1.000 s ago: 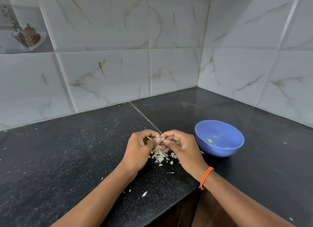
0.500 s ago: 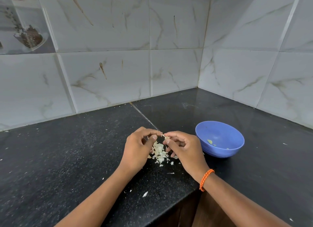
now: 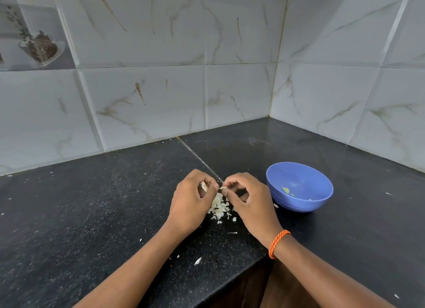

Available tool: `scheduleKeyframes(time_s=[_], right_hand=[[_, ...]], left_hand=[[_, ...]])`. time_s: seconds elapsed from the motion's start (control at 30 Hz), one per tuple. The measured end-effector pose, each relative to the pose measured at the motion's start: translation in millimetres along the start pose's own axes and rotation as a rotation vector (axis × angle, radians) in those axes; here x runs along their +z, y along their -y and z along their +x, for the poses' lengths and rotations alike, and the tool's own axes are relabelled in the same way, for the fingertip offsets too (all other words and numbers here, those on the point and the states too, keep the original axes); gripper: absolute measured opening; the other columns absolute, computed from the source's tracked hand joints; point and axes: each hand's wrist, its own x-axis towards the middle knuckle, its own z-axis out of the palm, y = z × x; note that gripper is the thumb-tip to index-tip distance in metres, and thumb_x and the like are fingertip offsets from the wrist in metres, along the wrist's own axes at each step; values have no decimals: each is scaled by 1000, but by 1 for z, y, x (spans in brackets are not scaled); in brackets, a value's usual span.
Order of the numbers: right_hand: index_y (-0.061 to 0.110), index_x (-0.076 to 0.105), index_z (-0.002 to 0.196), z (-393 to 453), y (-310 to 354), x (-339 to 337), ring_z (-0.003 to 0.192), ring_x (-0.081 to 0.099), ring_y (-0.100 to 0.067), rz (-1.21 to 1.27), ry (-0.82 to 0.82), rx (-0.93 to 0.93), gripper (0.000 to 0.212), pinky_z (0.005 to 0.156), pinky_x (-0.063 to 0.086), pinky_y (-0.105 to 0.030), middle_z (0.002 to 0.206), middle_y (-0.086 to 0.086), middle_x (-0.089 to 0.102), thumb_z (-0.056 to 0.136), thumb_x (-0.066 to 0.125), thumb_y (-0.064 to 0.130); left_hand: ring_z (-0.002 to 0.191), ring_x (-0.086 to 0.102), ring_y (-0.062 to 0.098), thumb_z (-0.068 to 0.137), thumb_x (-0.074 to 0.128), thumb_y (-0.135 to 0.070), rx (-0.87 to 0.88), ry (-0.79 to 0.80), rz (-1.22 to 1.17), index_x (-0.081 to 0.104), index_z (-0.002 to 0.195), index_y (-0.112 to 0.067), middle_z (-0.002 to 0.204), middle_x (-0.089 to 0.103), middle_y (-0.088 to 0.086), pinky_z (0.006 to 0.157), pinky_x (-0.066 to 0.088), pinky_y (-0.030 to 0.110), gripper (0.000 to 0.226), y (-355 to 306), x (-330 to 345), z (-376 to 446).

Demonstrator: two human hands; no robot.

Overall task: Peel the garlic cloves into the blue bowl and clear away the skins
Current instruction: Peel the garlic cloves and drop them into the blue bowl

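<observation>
Hands have drifted apart since half a second ago. Left hand [image 3: 190, 202] fingers curled, holding a small garlic clove [image 3: 204, 186] up near the thumb; a second ago both hands were pressed together on it. Right hand [image 3: 247, 199] pinches a strip of skin [image 3: 223, 188] between thumb and forefinger, other fingers curled in. Skin pile [image 3: 218, 207] sits on the black counter [image 3: 92, 215] directly below the hands, about the same heap as before (a few stray flakes nearer the counter edge). Blue bowl [image 3: 299, 206] just right of the right hand, unmoved, only small greenish bits inside. Orange wristband [image 3: 278, 243] on right wrist.
</observation>
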Motion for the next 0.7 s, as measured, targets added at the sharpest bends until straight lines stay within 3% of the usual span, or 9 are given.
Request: scheduleKeyframes(time_s=[0.27,0.43,0.57,0.7], right_hand=[[24,74,107,-1,2,-2,94,71,-13,127,-29,34,15,71,60,-23,96,14,73,99,74,12],[27,77,123,-2,-3,-2,100,71,-1,41,-44,64,28,77,58,-14,107,15,77,102,70,10],[25,81,111,-1,-8,-2,97,70,2,-93,-97,54,21,77,57,-15,102,18,77,99,72,11],[24,82,100,0,-7,-4,91,69,-4,-89,-92,43,15,71,55,-17,94,17,75,95,78,10]], left_hand=[[70,69,14,101,70,-35,-26,-40,76,65,89,-38,92,68,-16,72,60,49,14,5,-2,2],[73,69,7,97,75,-28,-22,-58,134,65,93,-42,103,69,-22,71,60,41,17,2,-4,0],[73,68,4,94,77,-23,-20,-54,205,66,99,-47,107,68,-24,70,60,38,27,1,-6,-1],[72,67,5,93,81,-29,-32,-70,192,73,93,-47,95,72,-24,67,57,33,20,1,-6,-1]])
